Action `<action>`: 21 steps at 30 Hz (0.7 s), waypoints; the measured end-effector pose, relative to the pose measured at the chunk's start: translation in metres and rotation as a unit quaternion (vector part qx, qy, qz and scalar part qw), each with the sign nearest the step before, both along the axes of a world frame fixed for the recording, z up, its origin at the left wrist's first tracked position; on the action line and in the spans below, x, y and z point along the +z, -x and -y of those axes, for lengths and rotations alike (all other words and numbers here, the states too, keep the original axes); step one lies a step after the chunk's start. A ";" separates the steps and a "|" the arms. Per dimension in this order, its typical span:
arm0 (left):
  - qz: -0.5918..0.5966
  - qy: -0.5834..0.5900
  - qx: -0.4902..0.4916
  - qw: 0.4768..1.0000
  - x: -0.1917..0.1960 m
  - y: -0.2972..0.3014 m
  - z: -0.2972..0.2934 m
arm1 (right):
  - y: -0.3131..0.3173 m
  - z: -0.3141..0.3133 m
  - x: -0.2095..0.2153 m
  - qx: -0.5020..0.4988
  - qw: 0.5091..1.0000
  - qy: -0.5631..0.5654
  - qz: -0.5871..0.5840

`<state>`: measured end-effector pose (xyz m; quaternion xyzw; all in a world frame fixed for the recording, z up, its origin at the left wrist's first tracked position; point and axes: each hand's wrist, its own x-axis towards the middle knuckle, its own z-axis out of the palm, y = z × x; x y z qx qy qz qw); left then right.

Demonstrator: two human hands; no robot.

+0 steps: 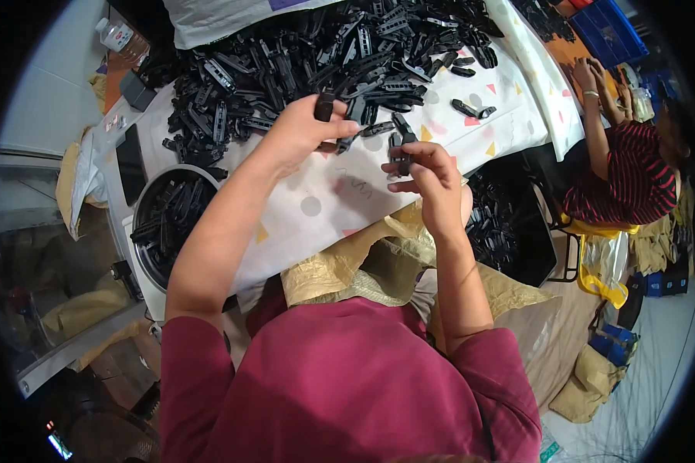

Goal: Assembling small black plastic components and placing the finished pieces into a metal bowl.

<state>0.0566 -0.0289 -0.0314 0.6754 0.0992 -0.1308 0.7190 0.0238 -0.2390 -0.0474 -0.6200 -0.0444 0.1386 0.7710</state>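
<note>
My left hand (pixel 305 131) is raised over the white patterned table cover (pixel 324 204) and pinches a small black plastic piece (pixel 324 106) between thumb and fingers. My right hand (pixel 428 174) holds another black plastic part (pixel 399 148) upright at the fingertips, close beside the left hand. A big heap of similar black plastic parts (pixel 316 54) lies just beyond both hands.
A round white bowl (pixel 141 202) with black parts sits at my left. A dark bin (pixel 537 255) of black parts stands at my right. Another person in a striped top (pixel 625 174) works at the far right near a blue crate (pixel 610 31). A yellowish sack (pixel 363 270) lies in my lap.
</note>
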 end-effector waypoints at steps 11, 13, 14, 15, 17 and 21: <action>0.031 0.110 -0.162 0.980 0.035 0.033 -0.022 | 0.006 -0.026 0.059 0.096 0.880 0.279 0.373; 0.055 0.068 -0.182 0.979 0.042 0.033 -0.022 | 0.010 -0.030 0.062 0.033 0.841 0.277 0.463; 0.056 0.068 -0.182 0.979 0.046 0.034 -0.023 | 0.013 -0.032 0.062 0.033 0.841 0.277 0.463; 0.069 0.028 -0.195 0.978 0.051 0.037 -0.023 | 0.015 -0.033 0.062 0.008 0.819 0.293 0.493; 0.182 -0.085 -0.219 0.955 0.052 0.038 -0.024 | 0.017 -0.032 0.058 -0.018 0.796 0.308 0.522; 0.300 -0.322 -0.192 0.877 0.041 0.058 -0.017 | 0.021 -0.032 0.053 -0.003 0.826 0.349 0.443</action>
